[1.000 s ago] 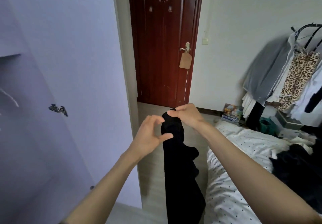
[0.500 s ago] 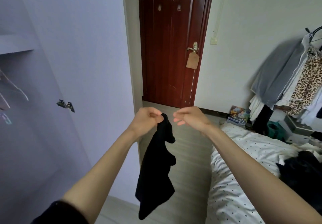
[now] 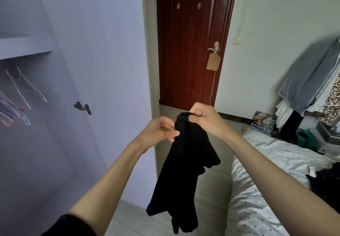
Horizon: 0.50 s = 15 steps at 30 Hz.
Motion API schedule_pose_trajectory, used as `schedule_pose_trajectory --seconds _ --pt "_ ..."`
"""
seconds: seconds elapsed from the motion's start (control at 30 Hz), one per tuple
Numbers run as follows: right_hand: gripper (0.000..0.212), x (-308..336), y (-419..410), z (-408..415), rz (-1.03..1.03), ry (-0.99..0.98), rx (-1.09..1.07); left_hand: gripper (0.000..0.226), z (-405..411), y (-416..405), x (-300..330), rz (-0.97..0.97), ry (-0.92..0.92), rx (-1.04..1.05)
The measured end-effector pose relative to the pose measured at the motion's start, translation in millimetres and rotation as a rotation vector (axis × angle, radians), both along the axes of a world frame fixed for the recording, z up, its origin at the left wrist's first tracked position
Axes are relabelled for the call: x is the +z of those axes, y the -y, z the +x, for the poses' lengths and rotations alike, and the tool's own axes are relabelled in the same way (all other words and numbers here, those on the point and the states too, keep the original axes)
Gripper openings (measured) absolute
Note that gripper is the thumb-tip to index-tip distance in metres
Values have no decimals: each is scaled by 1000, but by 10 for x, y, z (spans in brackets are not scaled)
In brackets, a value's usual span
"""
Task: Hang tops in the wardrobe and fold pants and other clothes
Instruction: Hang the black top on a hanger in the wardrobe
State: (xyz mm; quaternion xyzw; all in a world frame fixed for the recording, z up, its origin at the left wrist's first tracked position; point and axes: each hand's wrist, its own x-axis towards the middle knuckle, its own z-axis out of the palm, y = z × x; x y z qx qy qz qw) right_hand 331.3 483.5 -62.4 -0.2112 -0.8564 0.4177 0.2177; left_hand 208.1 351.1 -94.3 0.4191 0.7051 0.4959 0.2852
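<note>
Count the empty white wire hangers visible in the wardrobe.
2: white wire hangers, one and another, side by side under the shelf. More may hide past the left edge.

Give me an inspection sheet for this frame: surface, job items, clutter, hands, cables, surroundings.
Surface: dotted white bed at right; grey floor below the hands.
Job's things: black garment hanging in the air from the hands; empty hangers in the open wardrobe.
Clutter: dark clothes piled on the bed; boxes on the floor by the wall.
Hands: right hand pinches the garment's top; left hand touches its edge, grip unclear.
Cables: thin cord running up the wall above the switch.
Surroundings: closed red door with a tag on its handle; loaded clothes rack at far right.
</note>
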Motion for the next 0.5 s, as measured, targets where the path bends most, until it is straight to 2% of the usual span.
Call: schedule_pose_trajectory --seconds 0.07,0.17,0.23,0.3,0.43,0.5 --pt "17 26 -6 -18 -22 -39 -13 16 39 -24 -98 -71 -41 5" --pt "12 52 21 -66 -40 -54 -13 30 109 -61 -216 -62 -94 96" --pt "14 67 5 -75 -27 -49 -22 31 112 -66 -229 -40 -131 167" --pt "7 85 -50 -56 -62 -32 -25 26 57 -44 -191 -19 -127 221" --pt "30 54 -170 43 -170 114 37 18 -38 36 -68 -44 -96 135" --pt "22 20 -183 76 -180 143 72 16 -59 56 -7 -44 -139 104"
